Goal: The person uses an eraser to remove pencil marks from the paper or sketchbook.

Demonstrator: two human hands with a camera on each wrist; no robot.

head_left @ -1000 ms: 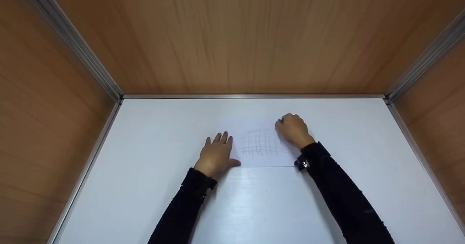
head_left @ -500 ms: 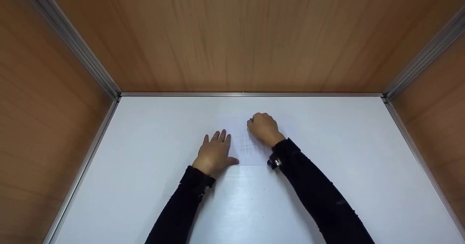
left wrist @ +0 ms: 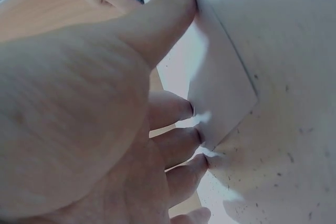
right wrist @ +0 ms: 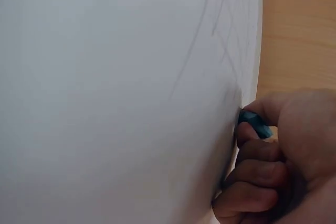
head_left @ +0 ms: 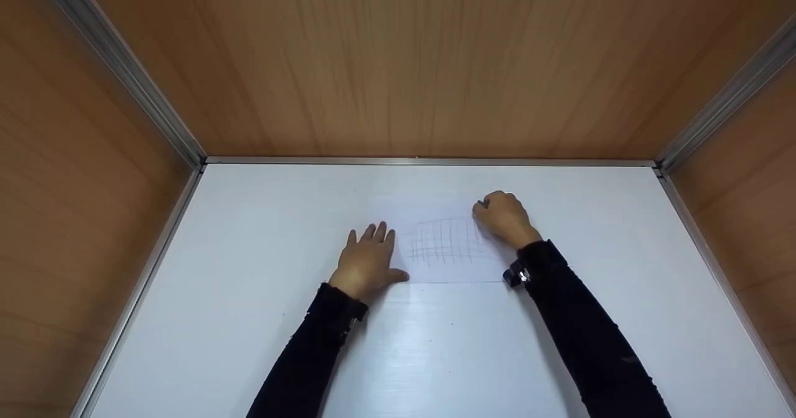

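On the white bench (head_left: 249, 318), the left hand (head_left: 367, 262) presses flat, fingers straight, on the left edge of a sheet of paper (head_left: 454, 269) bearing a pencilled grid (head_left: 444, 242), while the right hand (head_left: 502, 218) pinches a small blue eraser (right wrist: 255, 121) against the sheet's right side.

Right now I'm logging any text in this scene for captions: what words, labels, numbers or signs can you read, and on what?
None can be read. The sheet of paper bears only a faint pencil grid, no letters or digits. The blue eraser in the right hand shows no print.
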